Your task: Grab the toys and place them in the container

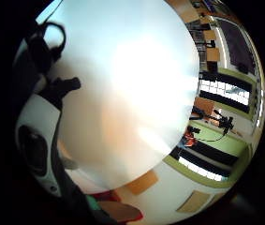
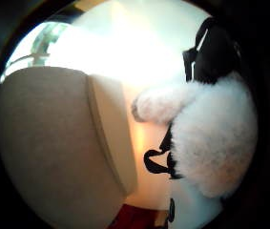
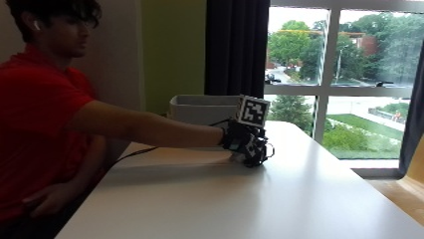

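White counter fills my outside view foreground; gloved right hand low on it, just beside grey container. Toy hidden there. My thumb-side palm view alone shows white plush toy close against palm, container wall beside it. Fingers: can't tell whether curled around toy.

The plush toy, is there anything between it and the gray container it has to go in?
Nothing visible. The right hand is down on the white plush toy on the table, and the container sits just behind it. In the thumb-side view only bare table shows between them.
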